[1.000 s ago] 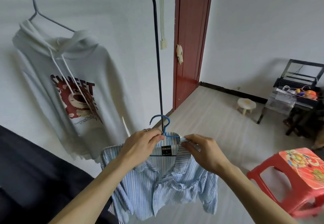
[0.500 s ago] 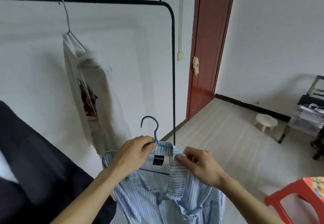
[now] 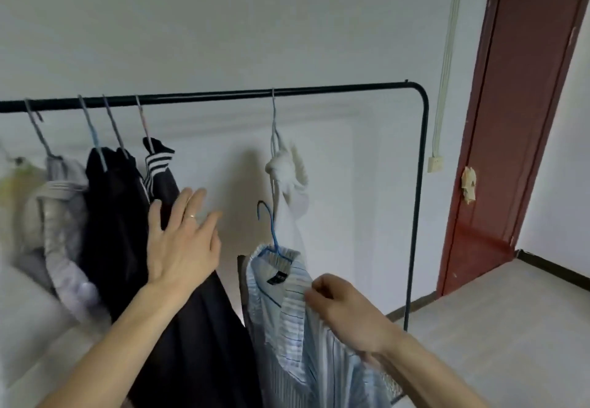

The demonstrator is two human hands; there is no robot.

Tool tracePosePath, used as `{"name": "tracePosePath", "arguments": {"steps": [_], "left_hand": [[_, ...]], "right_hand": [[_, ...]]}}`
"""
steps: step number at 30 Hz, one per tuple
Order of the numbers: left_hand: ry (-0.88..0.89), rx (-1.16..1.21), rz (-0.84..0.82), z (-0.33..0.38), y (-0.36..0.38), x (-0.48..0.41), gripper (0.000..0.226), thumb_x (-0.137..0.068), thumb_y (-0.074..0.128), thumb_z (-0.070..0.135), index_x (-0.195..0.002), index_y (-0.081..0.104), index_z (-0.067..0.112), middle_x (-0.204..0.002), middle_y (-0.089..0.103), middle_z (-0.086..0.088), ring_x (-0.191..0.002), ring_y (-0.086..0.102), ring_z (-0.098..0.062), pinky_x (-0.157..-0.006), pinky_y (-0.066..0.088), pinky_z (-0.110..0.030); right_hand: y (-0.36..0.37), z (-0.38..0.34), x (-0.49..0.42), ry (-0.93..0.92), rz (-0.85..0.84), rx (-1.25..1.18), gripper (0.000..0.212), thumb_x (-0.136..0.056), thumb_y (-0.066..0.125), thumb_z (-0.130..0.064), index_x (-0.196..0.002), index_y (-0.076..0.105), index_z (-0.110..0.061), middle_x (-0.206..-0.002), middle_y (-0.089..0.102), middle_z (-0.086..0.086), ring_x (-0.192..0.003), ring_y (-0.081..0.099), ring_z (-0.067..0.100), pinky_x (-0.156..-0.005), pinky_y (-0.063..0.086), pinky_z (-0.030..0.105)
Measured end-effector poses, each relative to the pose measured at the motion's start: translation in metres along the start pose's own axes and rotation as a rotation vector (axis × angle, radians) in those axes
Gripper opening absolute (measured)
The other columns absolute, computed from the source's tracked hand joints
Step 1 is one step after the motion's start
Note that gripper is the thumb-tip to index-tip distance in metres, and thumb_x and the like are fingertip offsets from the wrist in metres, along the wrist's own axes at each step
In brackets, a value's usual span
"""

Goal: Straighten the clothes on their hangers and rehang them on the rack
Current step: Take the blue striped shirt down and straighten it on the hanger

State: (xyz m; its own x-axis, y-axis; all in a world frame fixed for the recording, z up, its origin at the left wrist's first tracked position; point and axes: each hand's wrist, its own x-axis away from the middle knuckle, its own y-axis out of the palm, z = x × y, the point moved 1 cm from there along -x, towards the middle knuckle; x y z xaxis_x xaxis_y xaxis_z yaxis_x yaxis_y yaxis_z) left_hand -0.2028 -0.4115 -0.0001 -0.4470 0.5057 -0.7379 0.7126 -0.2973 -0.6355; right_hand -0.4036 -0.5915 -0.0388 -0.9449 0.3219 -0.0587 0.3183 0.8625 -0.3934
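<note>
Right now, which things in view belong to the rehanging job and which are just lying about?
Job: striped shirt on blue hanger, pinched by right hand; rack; white hoodie and dark jackets, already hung; left hand, fingers straight, by the jackets.
Just about: red door, wall socket.

White wall [image 3: 223,24], red-brown door [image 3: 510,120], pale floor [image 3: 510,328]

forearms: two are shown, bare down to the lower frame edge | left hand [image 3: 183,241]: a thin, plain ring [image 3: 192,216] is worn on one finger | right hand [image 3: 348,308]: is shown bare
</note>
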Motion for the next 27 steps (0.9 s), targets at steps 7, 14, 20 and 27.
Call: {"name": "tracePosePath", "arguments": {"steps": [7, 14, 20, 27], "left_hand": [[-0.378, 0.154, -0.263, -0.066, -0.022, -0.029, 0.051, -0.092, 0.047, 0.039, -0.142, 0.043, 0.032, -0.16, 0.021, -0.003, -0.148, 0.013, -0.024, -0.119, 0.015, -0.046], [-0.374, 0.324, -0.37, -0.085, -0.032, -0.045, 0.054, -0.091, 0.049, 0.035, -0.144, 0.037, 0.038, -0.161, 0.019, 0.001, -0.147, 0.013, -0.022, -0.118, 0.018, -0.048], [-0.343, 0.35, -0.371, -0.099, -0.03, -0.057, 0.067, -0.088, 0.049, 0.037, -0.149, 0.022, 0.035, -0.162, 0.016, 0.0, -0.148, 0.009, -0.024, -0.118, 0.017, -0.048], [-0.351, 0.408, -0.282, -0.103, -0.021, -0.064, 0.068, -0.092, 0.043, 0.043, -0.152, 0.014, 0.032, -0.16, 0.022, 0.003, -0.149, 0.007, -0.02, -0.119, 0.011, -0.05]], "right_hand": [[0.022, -0.12, -0.078, -0.104, 0.055, -0.156, 0.033, -0.094, 0.041, -0.004, -0.063, 0.038, -0.016, -0.055, 0.031, 0.002, -0.036, 0.025, 0.007, -0.037, 0.019, 0.016], [0.035, -0.213, -0.153, -0.26, 0.195, -0.232, 0.038, -0.091, 0.04, 0.002, -0.057, 0.035, -0.016, -0.054, 0.034, 0.0, -0.046, 0.031, 0.013, -0.039, 0.025, 0.018], [0.083, -0.205, -0.196, -0.241, 0.162, -0.056, 0.032, -0.097, 0.04, -0.008, -0.067, 0.035, -0.016, -0.059, 0.036, -0.001, -0.05, 0.032, 0.013, -0.045, 0.026, 0.024], [0.112, -0.168, -0.192, -0.143, 0.073, -0.189, 0.025, -0.1, 0.047, -0.036, -0.098, 0.052, -0.011, -0.081, 0.053, -0.001, -0.069, 0.049, 0.011, -0.062, 0.039, 0.025]]}}
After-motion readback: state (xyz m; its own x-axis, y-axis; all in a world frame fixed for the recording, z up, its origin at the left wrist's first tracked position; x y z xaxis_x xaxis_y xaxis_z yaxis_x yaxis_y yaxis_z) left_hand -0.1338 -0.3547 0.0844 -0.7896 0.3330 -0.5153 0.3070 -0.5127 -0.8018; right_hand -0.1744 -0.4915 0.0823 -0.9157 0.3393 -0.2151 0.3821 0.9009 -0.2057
